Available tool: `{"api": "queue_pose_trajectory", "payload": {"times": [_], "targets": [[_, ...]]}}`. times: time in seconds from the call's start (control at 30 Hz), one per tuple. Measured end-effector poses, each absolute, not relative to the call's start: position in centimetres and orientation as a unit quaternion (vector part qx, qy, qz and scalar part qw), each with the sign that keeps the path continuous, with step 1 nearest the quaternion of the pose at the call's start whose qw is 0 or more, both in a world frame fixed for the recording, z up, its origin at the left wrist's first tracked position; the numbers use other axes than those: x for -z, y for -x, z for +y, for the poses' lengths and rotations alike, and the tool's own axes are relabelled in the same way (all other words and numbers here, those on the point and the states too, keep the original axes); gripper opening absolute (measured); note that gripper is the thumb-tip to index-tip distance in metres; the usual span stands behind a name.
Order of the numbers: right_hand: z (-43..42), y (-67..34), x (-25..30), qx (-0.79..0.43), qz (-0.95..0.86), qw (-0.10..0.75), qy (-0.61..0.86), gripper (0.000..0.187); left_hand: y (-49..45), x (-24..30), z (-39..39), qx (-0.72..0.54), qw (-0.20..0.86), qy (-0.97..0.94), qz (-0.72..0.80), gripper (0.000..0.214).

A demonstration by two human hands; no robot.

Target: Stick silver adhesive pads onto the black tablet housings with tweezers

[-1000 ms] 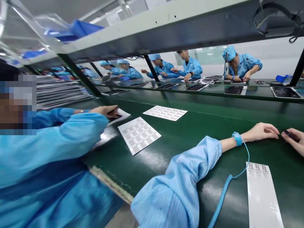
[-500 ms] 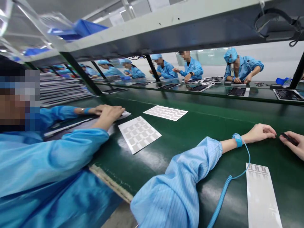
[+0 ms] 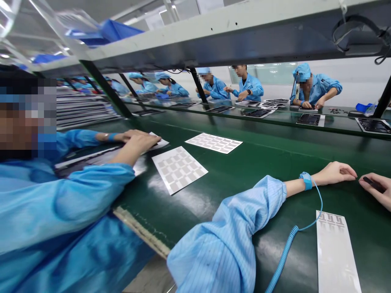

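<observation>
My left arm in a blue sleeve reaches across the green belt [image 3: 244, 167] to the right. My left hand [image 3: 336, 172] rests on the belt with its fingers curled together, nothing visible in them. A blue wrist strap [image 3: 306, 180] with a coiled blue cord [image 3: 284, 256] sits on that wrist. At the right edge, my right hand [image 3: 377, 190] pinches a small dark strip [image 3: 373, 184], its tip a short gap from my left fingertips. A long white liner sheet [image 3: 336, 252] with grey parts lies near me.
A co-worker in blue at the left presses both hands [image 3: 139, 140] on a flat panel. Two white sheets of grey pads [image 3: 179, 169] [image 3: 214, 143] lie on the belt. Across the belt, several people work at dark panels [image 3: 309, 119]. A shelf [image 3: 214, 36] hangs overhead.
My left fingertips have drawn slightly away from the dark strip in my right hand. The co-worker's nearer arm has come forward and laid a hand on the panel.
</observation>
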State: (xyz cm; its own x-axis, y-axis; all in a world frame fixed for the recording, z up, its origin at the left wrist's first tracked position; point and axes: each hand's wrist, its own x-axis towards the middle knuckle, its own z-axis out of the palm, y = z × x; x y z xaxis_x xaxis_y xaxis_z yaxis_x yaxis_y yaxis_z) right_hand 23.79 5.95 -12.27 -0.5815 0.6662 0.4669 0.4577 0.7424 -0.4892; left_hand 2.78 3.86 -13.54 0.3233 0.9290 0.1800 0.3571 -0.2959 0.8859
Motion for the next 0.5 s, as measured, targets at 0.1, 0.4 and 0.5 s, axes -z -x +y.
{"api": "queue_pose_trajectory", "payload": {"times": [0.1, 0.4, 0.5], "targets": [[5.99, -23.82, 12.2, -0.156, -0.878, 0.326, 0.315, 0.038, -2.75, 13.63, 4.03, -0.376, 0.392, -0.71, 0.447, 0.018], [6.2, -23.5, 12.14, -0.141, -0.871, 0.333, 0.332, 0.032, -2.6, 13.84, 4.32, -0.386, 0.401, -0.71, 0.43, 0.021], [6.23, -23.37, 12.05, -0.139, -0.864, 0.341, 0.343, 0.032, -2.49, 13.78, 4.22, -0.372, 0.409, -0.721, 0.417, 0.021]]}}
